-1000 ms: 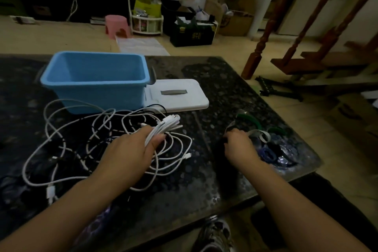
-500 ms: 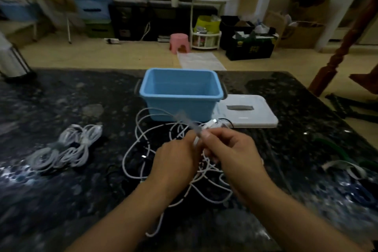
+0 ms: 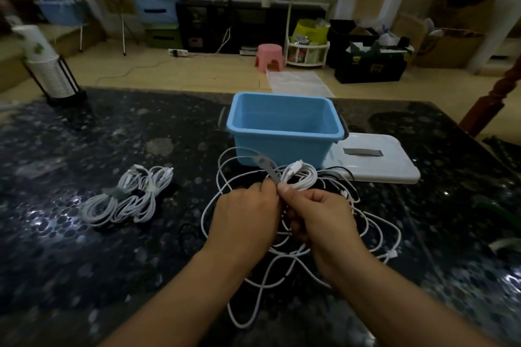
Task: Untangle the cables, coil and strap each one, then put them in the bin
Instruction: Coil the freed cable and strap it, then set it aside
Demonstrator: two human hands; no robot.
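Spanning the frame, a dark speckled counter (image 3: 84, 234) runs out of view on three sides. A blue bin (image 3: 284, 132) stands near its far edge, a white lid (image 3: 377, 163) touching its right side. Loose white cables (image 3: 375, 231) sprawl at centre, partly hidden under both forearms. Strapped coils (image 3: 127, 197) lie well apart toward the left edge. The left hand (image 3: 245, 220) and right hand (image 3: 318, 217) meet over the tangle, fingers curled around a small coil (image 3: 301, 177) and pinching a grey strap (image 3: 267, 169); the exact grip is hidden.
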